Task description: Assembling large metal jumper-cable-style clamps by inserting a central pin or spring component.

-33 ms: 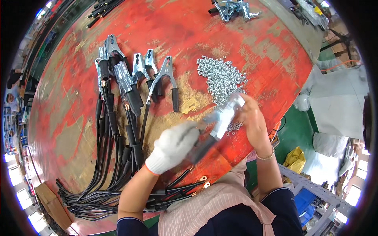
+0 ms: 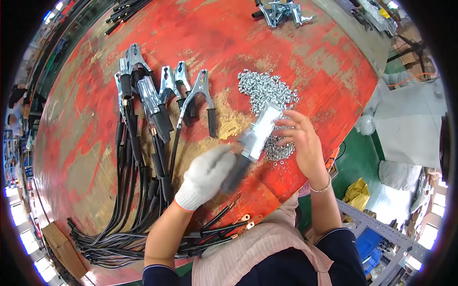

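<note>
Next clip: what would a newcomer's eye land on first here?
First, the worn red table that fills the view. At its centre the gloved left hand grips the dark handle of a metal clamp, while the bare right hand touches its shiny jaw end over a pile of small silver nuts. To the left lie finished clamps on black cables.

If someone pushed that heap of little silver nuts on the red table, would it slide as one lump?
Probably not. The heap of small shiny metal nuts is loose pieces, so it would likely spread and scatter. A few already lie apart near the bare right hand. On the worn red table, stray ones might roll.
</note>
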### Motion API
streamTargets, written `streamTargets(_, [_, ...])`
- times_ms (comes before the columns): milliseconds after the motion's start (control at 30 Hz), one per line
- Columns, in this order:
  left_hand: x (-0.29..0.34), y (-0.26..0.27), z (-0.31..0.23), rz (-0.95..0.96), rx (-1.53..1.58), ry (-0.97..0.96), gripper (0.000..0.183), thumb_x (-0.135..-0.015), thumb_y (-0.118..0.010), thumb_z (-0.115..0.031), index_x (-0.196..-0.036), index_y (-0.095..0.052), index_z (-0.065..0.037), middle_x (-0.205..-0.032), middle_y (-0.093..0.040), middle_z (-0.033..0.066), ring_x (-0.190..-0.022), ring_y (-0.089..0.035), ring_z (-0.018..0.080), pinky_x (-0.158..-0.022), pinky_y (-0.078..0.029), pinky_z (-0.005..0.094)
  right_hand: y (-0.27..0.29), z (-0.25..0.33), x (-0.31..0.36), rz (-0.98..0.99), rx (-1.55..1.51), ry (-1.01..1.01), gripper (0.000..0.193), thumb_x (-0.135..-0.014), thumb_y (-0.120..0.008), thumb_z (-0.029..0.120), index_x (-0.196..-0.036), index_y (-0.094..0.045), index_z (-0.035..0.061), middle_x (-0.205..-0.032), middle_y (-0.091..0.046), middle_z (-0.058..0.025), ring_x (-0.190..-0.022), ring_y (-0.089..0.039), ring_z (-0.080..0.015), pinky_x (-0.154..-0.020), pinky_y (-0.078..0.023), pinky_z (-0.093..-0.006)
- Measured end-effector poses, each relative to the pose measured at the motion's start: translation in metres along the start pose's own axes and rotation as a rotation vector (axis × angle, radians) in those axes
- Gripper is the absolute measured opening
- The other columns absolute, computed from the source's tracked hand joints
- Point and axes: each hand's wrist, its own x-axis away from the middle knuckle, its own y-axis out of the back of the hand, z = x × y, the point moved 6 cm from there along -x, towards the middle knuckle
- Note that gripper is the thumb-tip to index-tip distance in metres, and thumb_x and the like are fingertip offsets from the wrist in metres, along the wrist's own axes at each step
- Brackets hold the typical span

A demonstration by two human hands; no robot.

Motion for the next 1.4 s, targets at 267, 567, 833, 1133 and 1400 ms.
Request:
streamTargets(267, [0.005,-0.009,0.021,-0.033,0.645,0.348,0.026,-0.097,-0.057,-0.024,-0.11,-0.059,-0.003,-0.075,-0.064,0.004,-0.051,-0.055,0.0088,-0.043,-0.04,0.0197,-0.032,0.011,-0.021,-0.075,1.221,0.511,0.012,-0.076,-0.075,0.014,-0.082,-0.066,0.0105,-0.078,-0.056,-0.0042,-0.074,-0.058,-0.0232,-0.064,-0.046,-0.0353])
streamTargets(567, [0.01,-0.016,0.03,0.002,0.423,0.211,0.028,-0.099,-0.051,-0.02,-0.117,-0.058,0.001,-0.083,-0.062,0.0021,-0.071,-0.055,0.0067,-0.062,-0.046,0.0229,-0.058,0.009,-0.031,0.125,1.624,0.512,0.001,-0.072,-0.061,0.012,-0.071,-0.06,0.0122,-0.073,-0.054,-0.003,-0.076,-0.057,-0.0194,-0.065,-0.041,-0.0343])
streamTargets(833, [0.014,-0.013,-0.009,0.091,0.122,0.081,0.025,-0.097,-0.05,-0.019,-0.11,-0.059,0.0,-0.076,-0.063,0.0062,-0.064,-0.06,0.0143,-0.062,-0.049,0.0297,-0.038,0.0,-0.051,0.274,1.185,0.269,0.006,-0.075,-0.062,0.015,-0.077,-0.057,0.0124,-0.076,-0.057,-0.0052,-0.073,-0.058,-0.0265,-0.066,-0.044,-0.0372])
streamTargets(1133, [0.021,-0.011,-0.02,0.166,0.001,0.017,0.025,-0.096,-0.05,-0.02,-0.113,-0.06,-0.005,-0.081,-0.067,0.0112,-0.077,-0.067,0.0281,-0.07,-0.051,0.0367,-0.036,0.01,-0.006,0.299,0.085,-0.165,0.018,-0.086,-0.068,0.007,-0.102,-0.065,-0.0026,-0.092,-0.069,-0.0043,-0.082,-0.063,-0.0098,-0.068,-0.05,-0.0257])
streamTargets(1400, [0.023,-0.013,-0.03,0.212,-0.012,-0.079,0.023,-0.096,-0.05,-0.017,-0.106,-0.061,0.0,-0.075,-0.066,0.0086,-0.065,-0.064,0.0162,-0.062,-0.05,0.0303,-0.032,-0.015,0.027,-0.018,-0.159,-0.149,0.02,-0.083,-0.067,0.002,-0.102,-0.062,-0.0044,-0.099,-0.067,-0.0092,-0.09,-0.064,-0.0153,-0.077,-0.052,-0.0292])
